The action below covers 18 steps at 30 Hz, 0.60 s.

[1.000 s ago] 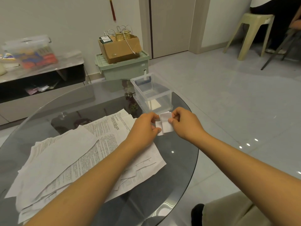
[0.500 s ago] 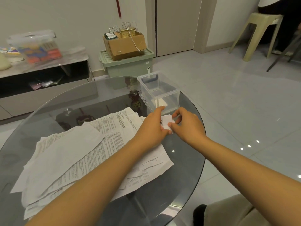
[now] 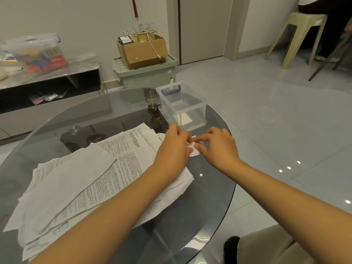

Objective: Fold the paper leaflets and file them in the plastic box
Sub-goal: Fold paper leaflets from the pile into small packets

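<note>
You're pressing small folded white paper leaflet (image 3: 194, 149) flat on round dark glass table (image 3: 106, 111), just in front of clear plastic box (image 3: 182, 103). Left hand (image 3: 174, 147) pinching leaflet's left edge, fingers curled over it. Right hand (image 3: 219, 147) holding right side, index finger lying straight across top, thumb at near edge. Box sitting open (one folded white piece lying inside on its floor). Loose stack of printed white paper sheets (image 3: 85, 180) spreading under your left forearm.
</note>
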Each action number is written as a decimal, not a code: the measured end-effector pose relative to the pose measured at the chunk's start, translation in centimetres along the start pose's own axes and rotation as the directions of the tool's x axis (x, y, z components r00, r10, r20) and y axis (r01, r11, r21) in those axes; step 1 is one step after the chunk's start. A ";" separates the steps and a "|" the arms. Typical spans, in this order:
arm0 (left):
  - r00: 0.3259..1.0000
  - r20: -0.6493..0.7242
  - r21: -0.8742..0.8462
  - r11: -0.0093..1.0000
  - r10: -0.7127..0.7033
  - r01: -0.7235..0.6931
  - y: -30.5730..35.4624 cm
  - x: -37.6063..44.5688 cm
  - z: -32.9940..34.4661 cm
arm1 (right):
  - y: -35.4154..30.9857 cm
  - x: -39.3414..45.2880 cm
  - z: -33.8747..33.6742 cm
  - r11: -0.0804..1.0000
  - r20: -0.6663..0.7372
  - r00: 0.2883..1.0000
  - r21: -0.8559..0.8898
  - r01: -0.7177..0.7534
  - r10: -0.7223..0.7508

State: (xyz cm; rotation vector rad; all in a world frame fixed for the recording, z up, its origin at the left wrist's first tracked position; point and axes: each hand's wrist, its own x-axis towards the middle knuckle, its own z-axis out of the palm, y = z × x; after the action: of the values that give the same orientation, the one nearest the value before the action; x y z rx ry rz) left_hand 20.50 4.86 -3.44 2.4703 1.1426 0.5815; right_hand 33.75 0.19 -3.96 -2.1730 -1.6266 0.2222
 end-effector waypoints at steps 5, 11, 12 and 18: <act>0.991 0.110 0.045 0.996 -0.077 0.072 -0.3 0.6 -0.3 | 0.1 0.0 -0.7 0.996 0.123 0.991 -0.085 -0.036 0.047; 0.981 0.164 0.140 0.987 -0.106 0.083 0.0 0.7 -0.7 | -0.3 -0.4 -1.6 0.993 0.223 0.974 -0.115 -0.021 0.046; 0.981 0.161 0.136 0.987 -0.109 0.087 0.1 0.6 -0.8 | -0.4 -0.5 -1.8 0.996 0.224 0.974 -0.091 -0.022 0.042; 0.994 0.013 -0.029 0.994 -0.109 0.110 1.1 -0.1 -3.0 | -1.4 -1.6 -3.6 0.998 0.072 0.997 0.058 0.032 -0.036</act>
State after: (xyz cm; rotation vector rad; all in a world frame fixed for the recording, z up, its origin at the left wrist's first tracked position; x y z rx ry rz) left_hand 19.62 4.51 -0.41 2.3655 1.2467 0.5485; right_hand 33.36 -1.87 -0.37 -2.1159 -1.6740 0.3377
